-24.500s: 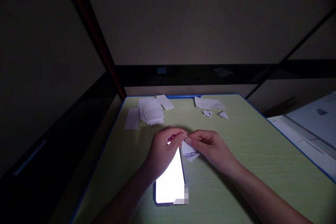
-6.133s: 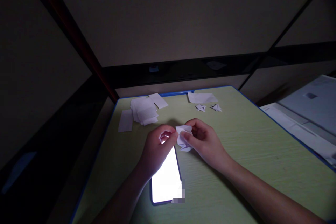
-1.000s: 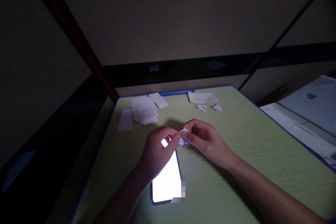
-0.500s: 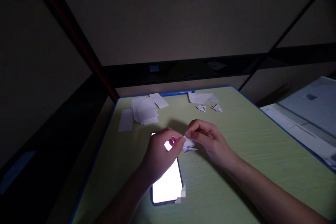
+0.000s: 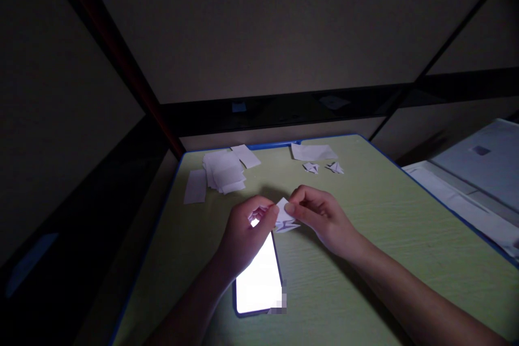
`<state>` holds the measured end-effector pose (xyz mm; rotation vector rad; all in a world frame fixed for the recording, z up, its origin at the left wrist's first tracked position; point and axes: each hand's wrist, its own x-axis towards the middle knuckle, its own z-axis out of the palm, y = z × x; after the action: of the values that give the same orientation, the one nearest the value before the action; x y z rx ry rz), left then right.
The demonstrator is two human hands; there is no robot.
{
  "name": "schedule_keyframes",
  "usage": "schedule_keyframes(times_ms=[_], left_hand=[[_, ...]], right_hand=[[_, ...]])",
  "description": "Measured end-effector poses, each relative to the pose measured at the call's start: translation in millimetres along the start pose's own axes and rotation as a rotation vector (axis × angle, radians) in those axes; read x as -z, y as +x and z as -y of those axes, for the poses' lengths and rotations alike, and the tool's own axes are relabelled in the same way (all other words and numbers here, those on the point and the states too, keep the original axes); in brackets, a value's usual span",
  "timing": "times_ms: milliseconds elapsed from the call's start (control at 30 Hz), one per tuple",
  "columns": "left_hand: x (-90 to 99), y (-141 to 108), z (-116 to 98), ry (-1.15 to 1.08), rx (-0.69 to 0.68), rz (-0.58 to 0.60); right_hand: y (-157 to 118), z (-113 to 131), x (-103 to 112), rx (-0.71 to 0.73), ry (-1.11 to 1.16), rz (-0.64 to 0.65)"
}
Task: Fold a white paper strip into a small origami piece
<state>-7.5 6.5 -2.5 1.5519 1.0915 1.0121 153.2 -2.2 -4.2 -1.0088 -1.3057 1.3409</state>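
Between my two hands is a small piece of folded white paper (image 5: 285,212), with a pointed top and pointed flaps at its lower edge. My left hand (image 5: 248,235) pinches its left side between thumb and fingers. On the right side, my right hand (image 5: 324,219) grips it the same way, thumb toward me. Below my left hand lies a phone (image 5: 259,281) with a glowing white screen, its upper part partly covered by that hand. Two small folded paper pieces, one on the left (image 5: 311,168) and one on the right (image 5: 334,167), rest farther back on the table.
A loose stack of white paper slips (image 5: 225,170) lies at the back left of the green table (image 5: 365,194), with single slips beside it. Another paper sheet (image 5: 314,152) is at the back edge. To the right stands a pale flat-topped object (image 5: 478,157). A wall panel rises behind.
My left hand has shifted slightly left, and my thumbs have moved apart on the folded paper. More of its pointed top shows between them.
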Motion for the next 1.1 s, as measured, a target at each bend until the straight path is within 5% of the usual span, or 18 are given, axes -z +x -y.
schedule_keyframes(times_ms=[367,633,1100], left_hand=[[-0.1,0.9,3.1,-0.078,0.038,0.039],[0.0,-1.2,-4.7,-0.208,0.097,0.237],[-4.4,-1.4,-0.9,-0.082,0.095,0.088]], right_hand=[[-1.6,-4.0,0.4,-0.005,-0.114,0.079],[4.7,-7.2,3.1,0.086,-0.054,-0.095],[3.2,-4.2,0.2,0.007,-0.103,-0.033]])
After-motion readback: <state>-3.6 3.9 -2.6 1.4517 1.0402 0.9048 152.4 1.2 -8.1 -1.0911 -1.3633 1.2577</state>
